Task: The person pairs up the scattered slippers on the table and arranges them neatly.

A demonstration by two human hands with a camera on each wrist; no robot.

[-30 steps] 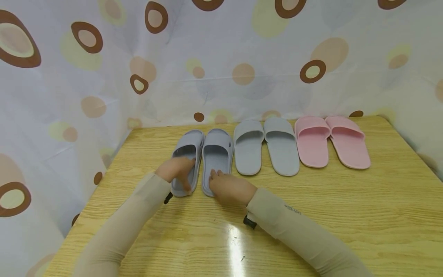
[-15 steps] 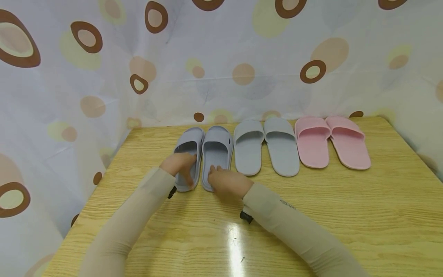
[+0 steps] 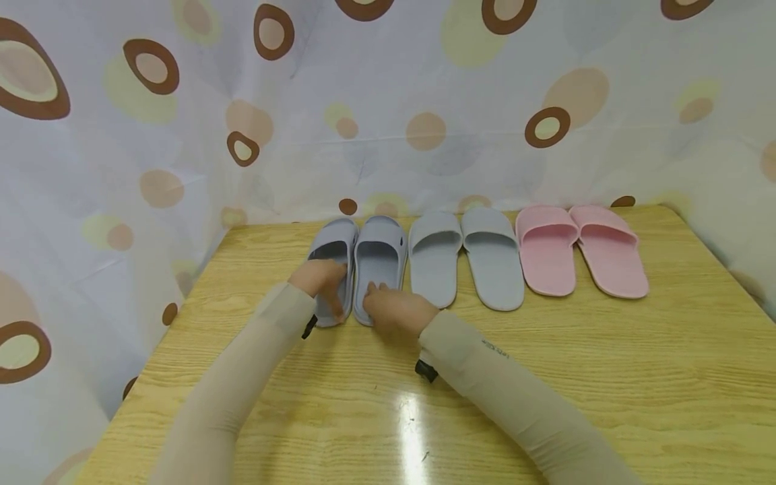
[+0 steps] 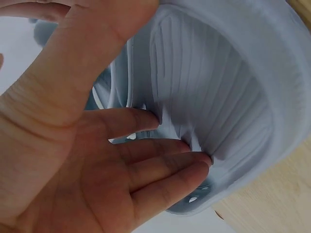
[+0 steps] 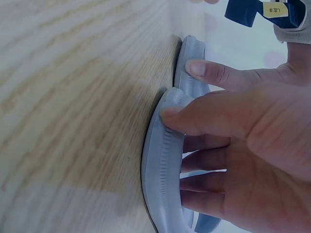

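Observation:
Two grey-blue slippers stand side by side on the wooden table in the head view, toes toward the back. My left hand point(image 3: 322, 283) is at the heel end of the left slipper point(image 3: 335, 234); its fairly straight fingers point(image 4: 165, 167) touch the ribbed footbed in the left wrist view. My right hand point(image 3: 399, 311) is at the heel of the right slipper point(image 3: 382, 233). In the right wrist view its thumb presses the heel's outer edge point(image 5: 163, 160), with the fingers extended over the footbed. Both slippers lie flat on the table.
To the right along the table's back edge are a pair of light grey slippers point(image 3: 435, 276) and a pair of pink slippers point(image 3: 548, 264). A spotted cloth point(image 3: 388, 87) hangs behind and beside the wooden table point(image 3: 545, 377).
Both hands have moved forward, and the two grey-blue slippers have slid with them toward the back edge of the table. The light grey and pink pairs have stayed in place.

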